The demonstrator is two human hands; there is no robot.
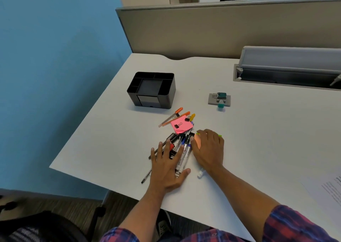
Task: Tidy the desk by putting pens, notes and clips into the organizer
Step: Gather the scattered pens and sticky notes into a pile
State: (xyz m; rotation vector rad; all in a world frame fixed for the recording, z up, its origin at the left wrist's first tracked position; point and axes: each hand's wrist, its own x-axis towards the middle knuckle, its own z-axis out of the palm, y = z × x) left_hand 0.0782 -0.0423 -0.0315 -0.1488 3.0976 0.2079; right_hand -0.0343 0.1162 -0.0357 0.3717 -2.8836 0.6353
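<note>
Your two hands are flat on a heap of stationery at the near edge of the white surface (114, 112), and the tidy-up looks barely begun. The black organizer (152, 90) stands well apart, toward the far left corner, and its top compartments appear empty. Your left hand (167, 169) lies with fingers spread and straight over a bundle of pens and markers (182, 149), pressing rather than clasping. Your right hand (208, 149) rests just beside it, fingers loosely bent over a green highlighter (220, 135) whose tips peek out either side (whether that grip has closed on it cannot be told).

Still loose beyond your fingers: a pink pad of notes (181, 124) carrying two black binder clips (177, 125), and two orange-capped pens (171, 117) beside it. Everything, by this view, remains to be put away.

A small grey and teal gadget (219, 99) sits off to the right; its label is too blurred to read, as is the print on the paper sheet (328, 192) at the right edge.
</note>
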